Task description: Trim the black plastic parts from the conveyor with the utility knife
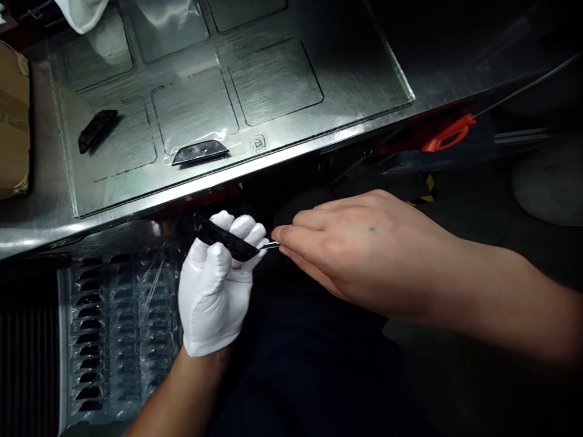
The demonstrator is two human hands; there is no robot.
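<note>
A single camera, worn on the person's head, is looking forward and steeply down. It is sitting close to the two hands, which are filling the middle of the picture: the gloved left hand and the bare right hand. Above them the view is taking in the near edge of the metal bench, which is running slantwise from lower left to upper right. Below, it is looking down past the person's lap, with a tray of dark parts lying at the lower left.
</note>
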